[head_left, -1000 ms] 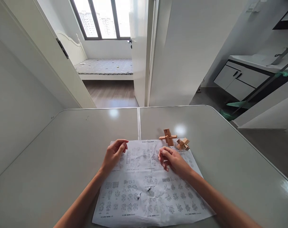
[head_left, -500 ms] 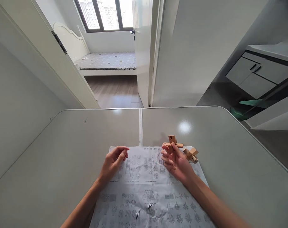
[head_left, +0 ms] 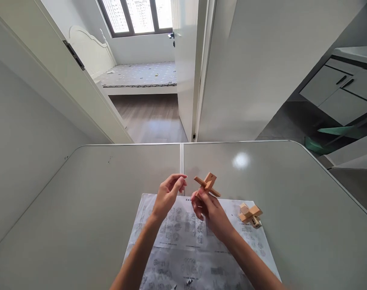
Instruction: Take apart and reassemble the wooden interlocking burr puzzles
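Observation:
My right hand (head_left: 212, 209) pinches a crossed wooden puzzle assembly (head_left: 208, 183) between thumb and fingers. Its interlocked sticks are held up above the top edge of a printed paper sheet (head_left: 183, 241); one block bears a dark mark. Just to the left, my left hand (head_left: 170, 193) hovers with loosely curled fingers, thumb and fingertips slightly apart and nothing visible in them. It points at the held pieces without touching them. On the sheet's upper right lies a second cluster of wooden puzzle pieces (head_left: 250, 215), with a number on one end.
The sheet of line diagrams lies on a pale glossy table (head_left: 80, 209) with a seam (head_left: 181, 161) down its middle. Beyond the far edge stand an open door (head_left: 187, 72) and a bed (head_left: 137, 76). A green chair (head_left: 319, 146) is at the right.
My right hand has moved left, carrying the wooden assembly, which is now turned at a slant. My left hand has come right and up towards it. The camera view has shifted a little.

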Demonstrator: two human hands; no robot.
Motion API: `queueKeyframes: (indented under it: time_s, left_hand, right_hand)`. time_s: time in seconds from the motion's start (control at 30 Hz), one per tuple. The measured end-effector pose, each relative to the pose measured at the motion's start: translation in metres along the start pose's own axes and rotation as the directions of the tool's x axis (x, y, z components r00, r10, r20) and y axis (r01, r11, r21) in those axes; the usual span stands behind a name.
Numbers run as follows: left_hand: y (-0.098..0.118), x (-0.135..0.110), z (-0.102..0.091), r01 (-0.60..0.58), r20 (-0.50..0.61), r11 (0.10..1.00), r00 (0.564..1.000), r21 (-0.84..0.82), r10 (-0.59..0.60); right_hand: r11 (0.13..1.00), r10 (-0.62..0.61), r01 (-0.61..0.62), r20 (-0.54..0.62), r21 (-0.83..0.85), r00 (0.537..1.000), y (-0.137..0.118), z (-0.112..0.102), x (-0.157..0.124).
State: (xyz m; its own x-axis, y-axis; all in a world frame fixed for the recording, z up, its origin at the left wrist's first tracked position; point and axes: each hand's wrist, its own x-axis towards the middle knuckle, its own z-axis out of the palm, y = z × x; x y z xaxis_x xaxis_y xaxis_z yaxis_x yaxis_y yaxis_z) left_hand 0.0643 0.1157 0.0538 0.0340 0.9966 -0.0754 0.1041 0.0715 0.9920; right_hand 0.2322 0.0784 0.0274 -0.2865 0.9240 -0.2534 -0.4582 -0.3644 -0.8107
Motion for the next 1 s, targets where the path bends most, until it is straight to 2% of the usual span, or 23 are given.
queueKeyframes:
  time_s: [0.1, 0.23, 0.37, 0.53, 0.73, 0.87, 0.93, 1.0]
  left_hand:
    - [0.002, 0.010, 0.010, 0.033, -0.048, 0.997, 0.998, -0.068, -0.036]
    - [-0.002, 0.009, 0.006, 0.104, 0.058, 0.983, 0.994, -0.151, -0.097]
    - [-0.013, 0.002, 0.003, 0.105, 0.109, 0.966, 0.991, -0.236, -0.082]
    - [-0.025, 0.004, 0.006, 0.114, 0.035, 0.952, 0.993, -0.283, -0.108]
    - [-0.022, 0.005, 0.010, 0.087, -0.001, 0.958, 0.996, -0.274, -0.091]
    - [-0.021, -0.010, 0.010, 0.071, 0.017, 0.945, 0.997, -0.318, -0.069]
    - [-0.021, -0.020, 0.009, 0.101, 0.076, 0.938, 0.994, -0.333, -0.080]
    - [-0.020, -0.031, 0.006, 0.122, 0.154, 0.939, 0.985, -0.323, -0.075]
  right_hand:
    - [0.990, -0.063, 0.068, 0.046, -0.122, 0.997, 0.000, 0.011, 0.014]
    - [0.983, -0.057, 0.078, 0.132, -0.163, 0.990, 0.002, 0.013, 0.024]
    - [0.982, -0.040, 0.073, 0.183, -0.176, 0.982, 0.006, 0.006, 0.025]
    - [0.969, -0.029, 0.078, 0.203, -0.236, 0.979, 0.010, -0.004, 0.030]
    - [0.932, -0.026, 0.129, 0.294, -0.337, 0.955, 0.002, -0.011, 0.046]
    - [0.905, -0.013, 0.162, 0.354, -0.395, 0.935, -0.002, -0.005, 0.037]
    - [0.882, -0.027, 0.197, 0.373, -0.428, 0.928, -0.001, 0.002, 0.026]
    - [0.823, -0.092, 0.287, 0.383, -0.491, 0.919, 0.003, 0.008, 0.015]
